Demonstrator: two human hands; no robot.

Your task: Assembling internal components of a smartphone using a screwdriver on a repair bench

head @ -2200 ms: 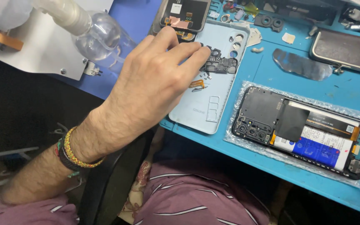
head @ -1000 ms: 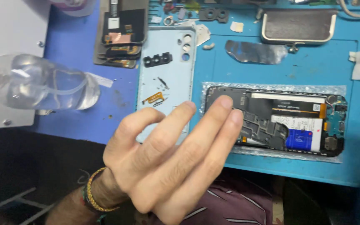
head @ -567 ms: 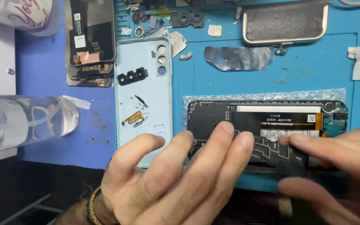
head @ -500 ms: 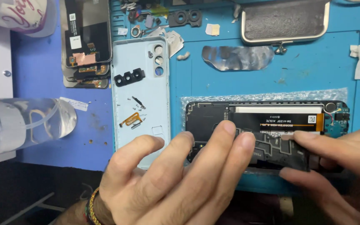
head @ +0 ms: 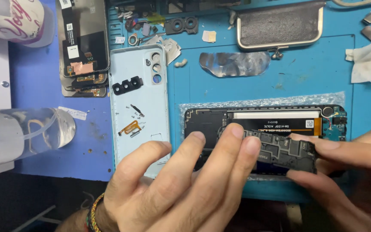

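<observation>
An opened phone (head: pixel 275 117) lies on a clear plastic sheet on the blue mat, its dark insides and battery showing. My right hand (head: pixel 353 167) comes in from the right and pinches the right end of a black plastic inner cover (head: pixel 282 149) just above the phone's lower half. My left hand (head: pixel 181 184) reaches up from the bottom with its fingers stretched and apart. Its index and middle fingertips rest on the cover's left end, and its thumb stays off to the side. Both hands hide the phone's near edge.
A light blue back cover (head: pixel 140 103) lies left of the phone, with a black camera bezel (head: pixel 127 85), tiny screws and an orange flex strip (head: pixel 130 127) on it. Stacked screens (head: pixel 84 43), a clear bottle (head: pixel 22 133), a grey metal-framed pouch (head: pixel 280 23), foil (head: pixel 232 64) and tissue (head: pixel 368 64) surround them.
My left hand left the light blue back cover and moved right onto the phone. My right hand came in from the right and took hold of the black inner cover.
</observation>
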